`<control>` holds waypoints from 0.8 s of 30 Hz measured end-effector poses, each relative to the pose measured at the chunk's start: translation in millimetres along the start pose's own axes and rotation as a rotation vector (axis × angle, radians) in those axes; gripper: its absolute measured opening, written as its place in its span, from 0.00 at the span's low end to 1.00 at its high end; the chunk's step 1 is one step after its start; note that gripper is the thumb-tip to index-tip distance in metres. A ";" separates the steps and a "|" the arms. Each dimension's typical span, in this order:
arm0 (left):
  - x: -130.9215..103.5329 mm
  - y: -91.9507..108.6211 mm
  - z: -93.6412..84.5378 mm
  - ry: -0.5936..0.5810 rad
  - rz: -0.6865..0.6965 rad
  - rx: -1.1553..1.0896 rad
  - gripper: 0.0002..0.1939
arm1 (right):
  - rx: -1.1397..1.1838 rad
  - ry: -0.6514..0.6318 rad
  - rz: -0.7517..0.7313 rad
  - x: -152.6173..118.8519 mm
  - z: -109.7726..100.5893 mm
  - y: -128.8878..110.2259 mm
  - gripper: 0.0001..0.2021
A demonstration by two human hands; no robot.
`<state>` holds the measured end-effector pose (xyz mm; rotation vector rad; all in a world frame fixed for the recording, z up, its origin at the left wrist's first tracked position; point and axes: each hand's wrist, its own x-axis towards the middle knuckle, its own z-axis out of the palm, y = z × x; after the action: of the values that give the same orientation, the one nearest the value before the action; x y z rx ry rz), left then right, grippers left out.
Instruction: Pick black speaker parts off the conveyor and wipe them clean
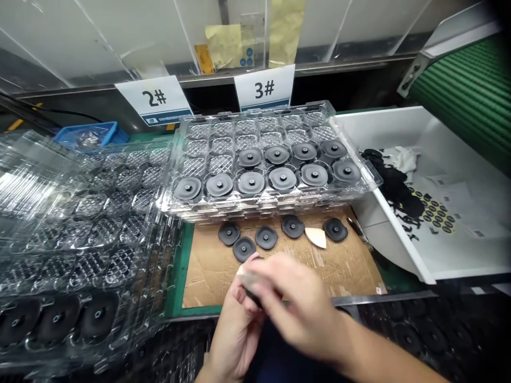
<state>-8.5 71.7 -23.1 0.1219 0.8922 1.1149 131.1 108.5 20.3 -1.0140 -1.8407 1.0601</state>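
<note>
1. Hands: the left hand (239, 330) grasps a dark part (254, 299). The right hand (297, 303) is bent over it, fingers curled; blur prevents telling what it grips.
2. Held part: dark, largely covered by fingers; located above the near edge of the tabletop (174, 303). Its full outline cannot be determined.
3. Work surface: brown cardboard (335, 271), scuffed, lies on the green tabletop. It carries five loose black discs (266, 238), rounded, matte, each with a small central hub, plus a cream pointed piece (316, 238).
4. Clear tray stack (255, 205): behind the cardboard. Top tray: six discs in the front row, four in the second, toward the right.
5. Sides: more clear trays (90, 234) at left; a white bin (403, 234) at right, containing black pieces (399, 186).
6. Rear: blue basket (114, 134) at left; signs "2#" (155, 99) and "3#" (264, 89) below pale panels (146, 26).
</note>
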 end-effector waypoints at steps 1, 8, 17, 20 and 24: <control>-0.4 0.4 0.8 0.018 -0.005 0.007 0.34 | -0.014 -0.086 -0.015 3.7 0.4 -4.7 0.13; -2.1 1.6 10.6 0.066 0.020 0.052 0.21 | -0.172 -0.084 -0.055 14.7 4.1 -9.5 0.12; -1.7 3.9 14.8 0.027 -0.003 0.083 0.34 | -0.150 -0.089 -0.048 13.0 -2.3 -11.4 0.13; -3.2 6.7 17.1 0.061 0.013 0.080 0.30 | -0.128 -0.066 -0.139 10.8 -3.0 -14.6 0.13; -4.3 8.7 18.6 0.066 0.021 0.068 0.34 | -0.076 -0.262 -0.022 10.8 -9.1 -16.4 0.11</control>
<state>-2.9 78.5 -4.1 0.1517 0.9905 1.1133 130.8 115.3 40.9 -0.9313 -2.1116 1.1625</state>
